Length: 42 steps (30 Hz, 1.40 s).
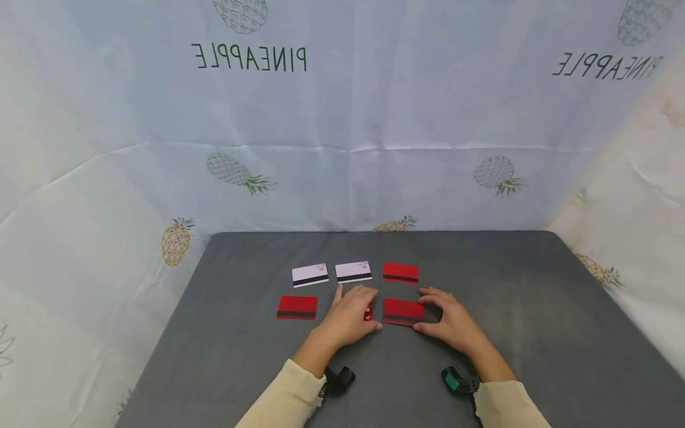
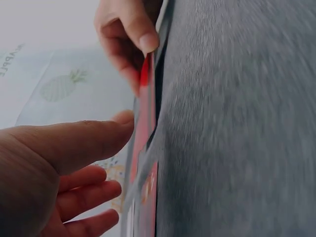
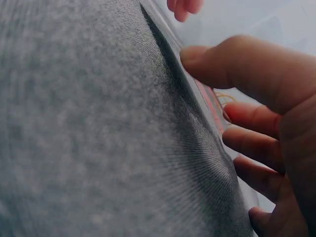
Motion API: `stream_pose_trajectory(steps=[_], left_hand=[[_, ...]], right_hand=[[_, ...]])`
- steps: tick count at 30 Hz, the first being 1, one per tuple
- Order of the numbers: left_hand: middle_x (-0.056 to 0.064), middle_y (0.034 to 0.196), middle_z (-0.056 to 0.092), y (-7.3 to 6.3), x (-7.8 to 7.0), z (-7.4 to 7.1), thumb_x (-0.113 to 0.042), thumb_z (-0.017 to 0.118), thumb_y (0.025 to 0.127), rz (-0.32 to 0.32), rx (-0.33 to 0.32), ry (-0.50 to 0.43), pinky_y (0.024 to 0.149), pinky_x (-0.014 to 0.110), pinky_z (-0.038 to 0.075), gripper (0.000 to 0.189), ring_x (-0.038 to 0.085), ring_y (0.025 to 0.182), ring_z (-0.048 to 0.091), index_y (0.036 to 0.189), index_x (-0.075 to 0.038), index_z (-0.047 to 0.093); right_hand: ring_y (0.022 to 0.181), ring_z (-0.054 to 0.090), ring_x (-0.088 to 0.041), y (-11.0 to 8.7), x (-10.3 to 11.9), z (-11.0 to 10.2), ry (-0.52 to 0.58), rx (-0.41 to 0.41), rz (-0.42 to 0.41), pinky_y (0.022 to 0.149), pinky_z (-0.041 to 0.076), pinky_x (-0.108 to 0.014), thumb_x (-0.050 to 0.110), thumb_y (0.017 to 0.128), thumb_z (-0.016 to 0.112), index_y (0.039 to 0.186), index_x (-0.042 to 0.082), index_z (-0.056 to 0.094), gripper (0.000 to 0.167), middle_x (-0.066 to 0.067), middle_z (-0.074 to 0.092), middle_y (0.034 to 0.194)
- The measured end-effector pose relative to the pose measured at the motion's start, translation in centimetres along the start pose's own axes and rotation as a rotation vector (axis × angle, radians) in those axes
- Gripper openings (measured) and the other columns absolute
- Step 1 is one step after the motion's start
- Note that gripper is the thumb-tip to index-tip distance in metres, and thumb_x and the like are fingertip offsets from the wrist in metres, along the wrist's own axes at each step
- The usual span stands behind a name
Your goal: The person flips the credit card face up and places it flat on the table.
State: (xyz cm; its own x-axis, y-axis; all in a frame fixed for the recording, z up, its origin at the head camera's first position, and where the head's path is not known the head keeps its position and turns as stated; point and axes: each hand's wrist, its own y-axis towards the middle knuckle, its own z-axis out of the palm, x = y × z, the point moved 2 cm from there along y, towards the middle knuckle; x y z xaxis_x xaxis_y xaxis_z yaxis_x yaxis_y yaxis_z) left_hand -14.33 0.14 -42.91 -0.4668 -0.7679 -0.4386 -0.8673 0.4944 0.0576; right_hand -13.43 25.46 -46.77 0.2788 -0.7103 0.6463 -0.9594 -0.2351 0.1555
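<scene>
My right hand [image 1: 449, 321] grips a red card [image 1: 401, 310] with a dark stripe at its right end, thumb at the near corner and a fingertip at the far one. In the left wrist view, that thumb [image 2: 148, 42] sits on the end of the red strip. My left hand [image 1: 349, 315] hovers over another red card [image 1: 368, 312], whose printed front peeks out between thumb and fingers. The rest of this card is hidden beneath the hand. In the left wrist view, the left thumb [image 2: 94, 140] and fingers are spread well apart.
Two white striped cards [image 1: 310, 275] [image 1: 354, 271] and a red striped card [image 1: 400, 273] lie in a far row. Another red card [image 1: 297, 307] lies left of my left hand. A grey cloth [image 1: 535, 297] covers the table, and pineapple-print curtains [image 1: 342, 107] surround it.
</scene>
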Motion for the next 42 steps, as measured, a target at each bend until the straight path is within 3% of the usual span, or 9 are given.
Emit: stream_pose_trajectory(steps=[4, 15, 17, 24, 34, 42], left_hand=[[0.002, 0.142, 0.055, 0.5, -0.5, 0.4, -0.033, 0.078, 0.083, 0.004, 0.007, -0.012, 0.117, 0.062, 0.019, 0.066, 0.022, 0.139, 0.043, 0.140, -0.011, 0.054], [0.002, 0.142, 0.055, 0.5, -0.2, 1.3, -0.036, 0.082, 0.079, -0.002, 0.031, -0.008, 0.117, 0.062, 0.019, 0.070, 0.023, 0.140, 0.041, 0.139, -0.012, 0.055], [0.002, 0.142, 0.055, 0.5, -0.2, 1.3, -0.036, 0.082, 0.079, 0.002, 0.035, -0.009, 0.117, 0.062, 0.019, 0.069, 0.024, 0.141, 0.041, 0.139, -0.012, 0.055], [0.002, 0.142, 0.055, 0.5, -0.2, 1.3, -0.038, 0.080, 0.081, 0.033, 0.043, -0.033, 0.115, 0.066, 0.017, 0.065, 0.025, 0.141, 0.040, 0.137, -0.014, 0.057], [-0.002, 0.137, 0.058, 0.6, -0.3, 1.2, -0.040, 0.078, 0.082, 0.041, -0.009, -0.038, 0.113, 0.069, 0.016, 0.055, 0.020, 0.138, 0.044, 0.130, -0.017, 0.061], [-0.004, 0.134, 0.061, 0.7, -0.8, 1.4, -0.043, 0.080, 0.079, 0.054, -0.058, 0.033, 0.112, 0.069, 0.020, 0.056, 0.017, 0.134, 0.048, 0.127, -0.019, 0.063]], right_hand=[[0.134, 0.045, -0.036, 0.1, 0.1, 0.0, 0.034, -0.003, -0.013, 0.114, 0.018, -0.066, 0.031, 0.073, 0.087, 0.113, 0.014, 0.067, 0.048, -0.010, 0.057, 0.139], [0.132, 0.047, -0.036, 0.2, 0.2, -0.1, 0.098, 0.002, -0.051, 0.112, 0.012, -0.071, 0.033, 0.072, 0.088, 0.111, 0.022, 0.067, 0.046, -0.006, 0.059, 0.137], [0.132, 0.047, -0.035, 0.1, 0.3, -0.1, 0.105, 0.000, -0.055, 0.112, 0.013, -0.071, 0.033, 0.072, 0.088, 0.110, 0.022, 0.067, 0.046, -0.006, 0.059, 0.137], [0.138, 0.040, -0.033, -0.1, 0.5, -0.1, 0.103, -0.003, -0.059, 0.105, 0.037, -0.063, 0.036, 0.071, 0.088, 0.112, 0.022, 0.067, 0.048, -0.004, 0.057, 0.139], [0.139, 0.037, -0.035, 0.0, 0.8, -0.1, 0.065, -0.007, -0.092, 0.105, 0.036, -0.063, 0.036, 0.071, 0.089, 0.118, 0.017, 0.067, 0.055, -0.004, 0.056, 0.139], [0.139, 0.032, -0.040, 0.0, 2.2, 0.6, -0.032, -0.003, -0.201, 0.103, 0.037, -0.066, 0.032, 0.072, 0.088, 0.128, 0.009, 0.063, 0.066, -0.010, 0.052, 0.141]])
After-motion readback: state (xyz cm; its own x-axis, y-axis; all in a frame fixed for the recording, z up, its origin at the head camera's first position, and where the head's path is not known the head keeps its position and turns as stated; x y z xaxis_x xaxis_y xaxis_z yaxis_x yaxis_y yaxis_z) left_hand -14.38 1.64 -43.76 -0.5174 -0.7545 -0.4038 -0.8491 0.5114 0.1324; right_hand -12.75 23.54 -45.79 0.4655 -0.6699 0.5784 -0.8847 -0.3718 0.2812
